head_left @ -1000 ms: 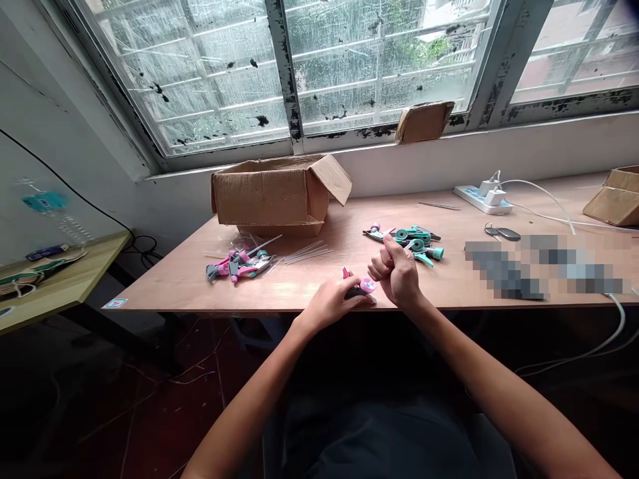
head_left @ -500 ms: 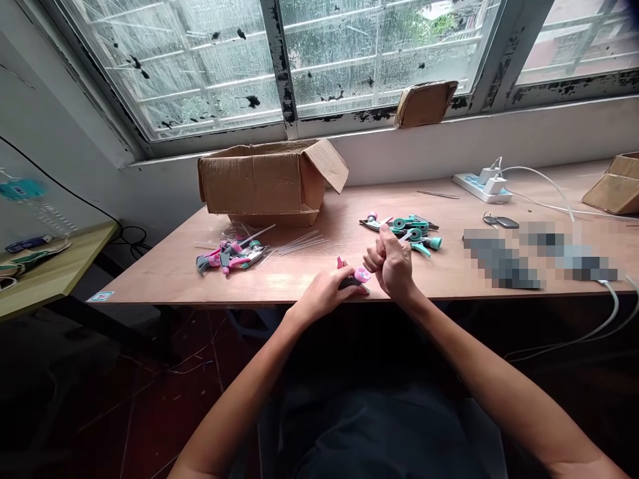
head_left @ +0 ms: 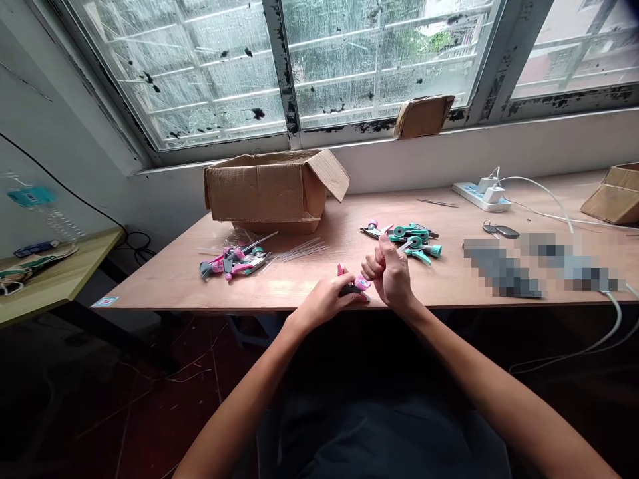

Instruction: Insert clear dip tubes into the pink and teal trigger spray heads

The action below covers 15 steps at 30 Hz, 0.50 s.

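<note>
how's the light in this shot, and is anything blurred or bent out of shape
Head view: daylight through the window lights the table evenly; below its edge all is dark. The frame bows at the edges. A pixelated patch hides things right of the right hand.

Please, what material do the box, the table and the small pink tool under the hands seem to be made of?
Box: brown corrugated cardboard, matte, with creased flaps. Table: looks like wood or plywood with a smooth pale finish; faint grain shows. Pink tool, held by the left hand beside the closed right hand: probably glossy plastic, judging by its bright colour; too small for certainty.
</note>
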### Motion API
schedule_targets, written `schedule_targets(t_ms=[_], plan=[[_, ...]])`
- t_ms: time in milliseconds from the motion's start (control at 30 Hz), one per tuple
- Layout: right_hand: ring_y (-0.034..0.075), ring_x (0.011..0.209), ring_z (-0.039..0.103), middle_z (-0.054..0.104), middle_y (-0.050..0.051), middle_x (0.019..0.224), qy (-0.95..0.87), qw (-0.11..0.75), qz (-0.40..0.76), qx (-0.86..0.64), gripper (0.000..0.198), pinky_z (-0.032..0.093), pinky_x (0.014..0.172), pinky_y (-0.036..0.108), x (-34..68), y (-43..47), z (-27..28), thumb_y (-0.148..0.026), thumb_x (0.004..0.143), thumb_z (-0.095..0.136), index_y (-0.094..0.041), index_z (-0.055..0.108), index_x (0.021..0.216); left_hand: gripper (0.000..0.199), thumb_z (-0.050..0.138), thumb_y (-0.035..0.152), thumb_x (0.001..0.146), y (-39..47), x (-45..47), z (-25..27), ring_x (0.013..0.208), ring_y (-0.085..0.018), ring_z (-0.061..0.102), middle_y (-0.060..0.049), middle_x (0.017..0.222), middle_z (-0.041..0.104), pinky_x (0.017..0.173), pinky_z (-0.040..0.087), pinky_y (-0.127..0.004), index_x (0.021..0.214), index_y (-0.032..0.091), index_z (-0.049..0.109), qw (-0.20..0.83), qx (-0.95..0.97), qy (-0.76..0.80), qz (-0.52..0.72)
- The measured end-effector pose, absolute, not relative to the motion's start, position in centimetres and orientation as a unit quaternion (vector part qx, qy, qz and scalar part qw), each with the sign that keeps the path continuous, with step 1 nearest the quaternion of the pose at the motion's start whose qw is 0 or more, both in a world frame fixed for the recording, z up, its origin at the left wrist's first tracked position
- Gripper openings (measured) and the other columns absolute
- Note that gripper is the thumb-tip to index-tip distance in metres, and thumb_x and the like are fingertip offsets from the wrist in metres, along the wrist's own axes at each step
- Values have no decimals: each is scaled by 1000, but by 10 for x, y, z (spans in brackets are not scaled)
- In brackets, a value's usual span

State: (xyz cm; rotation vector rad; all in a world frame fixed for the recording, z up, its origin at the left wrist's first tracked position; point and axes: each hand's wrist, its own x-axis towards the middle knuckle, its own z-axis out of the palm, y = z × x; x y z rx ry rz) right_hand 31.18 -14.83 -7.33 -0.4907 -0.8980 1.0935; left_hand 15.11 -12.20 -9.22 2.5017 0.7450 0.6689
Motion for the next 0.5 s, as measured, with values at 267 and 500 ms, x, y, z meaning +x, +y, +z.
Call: schedule_targets(t_ms=[267, 500], plan=[[23, 120, 62, 66, 8, 128, -576, 633, 403, -324, 63, 51, 99, 37, 350, -129, -67, -66, 83, 70, -29, 56, 132, 61, 75, 43, 85, -111, 150, -99, 91, -17, 64, -4, 105, 66, 86, 51, -31, 139, 26, 51, 309, 778, 374, 399], [37, 129, 57, 64, 17, 139, -641, 421, 290, -573, 62, 45, 108, 50, 428, -131, -52, -61, 85, 67, -22, 63, 132, 61, 76, 55, 76, -97, 70, -73, 66, -10, 57, -3, 101, 59, 53, 47, -22, 119, 21, 50, 339, 627, 529, 461]])
